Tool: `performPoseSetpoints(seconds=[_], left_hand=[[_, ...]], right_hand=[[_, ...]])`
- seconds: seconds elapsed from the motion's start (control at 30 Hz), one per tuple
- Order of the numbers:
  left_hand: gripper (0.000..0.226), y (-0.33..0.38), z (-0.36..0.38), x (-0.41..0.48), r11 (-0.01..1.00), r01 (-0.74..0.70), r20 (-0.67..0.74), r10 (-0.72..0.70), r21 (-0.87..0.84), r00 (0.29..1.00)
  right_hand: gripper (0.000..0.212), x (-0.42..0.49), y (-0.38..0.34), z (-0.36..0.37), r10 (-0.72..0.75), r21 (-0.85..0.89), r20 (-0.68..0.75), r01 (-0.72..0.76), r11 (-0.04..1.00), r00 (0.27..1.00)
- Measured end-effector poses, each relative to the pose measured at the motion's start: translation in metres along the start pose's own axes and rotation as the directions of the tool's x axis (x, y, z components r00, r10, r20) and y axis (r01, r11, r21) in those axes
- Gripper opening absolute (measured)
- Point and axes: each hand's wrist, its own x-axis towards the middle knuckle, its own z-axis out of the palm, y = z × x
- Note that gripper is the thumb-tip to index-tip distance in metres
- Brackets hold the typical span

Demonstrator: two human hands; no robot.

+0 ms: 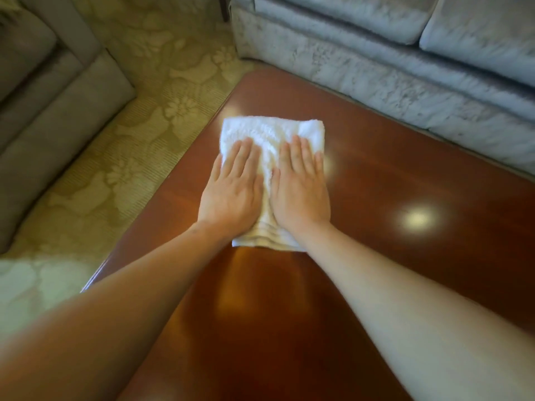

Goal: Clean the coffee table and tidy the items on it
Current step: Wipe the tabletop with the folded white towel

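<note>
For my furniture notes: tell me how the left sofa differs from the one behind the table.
The left sofa is dull grey-brown with a smooth cover; the far sofa is pale silver-blue with a crushed, shiny cover. The left sofa stands off from the table across carpet; the far sofa runs close along its edge. Both have thick seat cushions.

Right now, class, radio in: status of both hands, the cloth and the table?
Left hand and right hand flat, pressing the white cloth. Cloth near the coffee table corner. Nothing in the way.
</note>
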Motion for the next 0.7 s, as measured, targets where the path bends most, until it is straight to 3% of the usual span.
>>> performPoseSetpoints(seconds=[0.27,0.37,0.53,0.7], left_hand=[[0.064,0.011,0.011,-0.204,0.977,0.211,-0.028,-0.210,0.029,0.977],[0.064,0.012,0.017,-0.239,0.967,0.254,-0.017,-0.254,0.016,0.967],[0.064,-0.004,0.014,-0.186,0.985,0.168,-0.027,-0.167,0.047,0.986],[0.063,-0.028,0.006,-0.074,0.994,0.105,-0.070,-0.103,0.031,0.992]], right_hand=[[0.062,-0.161,-0.046,0.023,-0.220,0.058,0.018,0.219,0.974,0.975],[0.062,-0.188,-0.049,0.029,-0.277,0.077,0.044,0.273,0.959,0.960],[0.062,-0.142,-0.039,0.027,-0.280,0.129,0.046,0.273,0.953,0.959],[0.068,-0.033,-0.027,0.015,-0.235,0.081,0.027,0.232,0.969,0.972]])
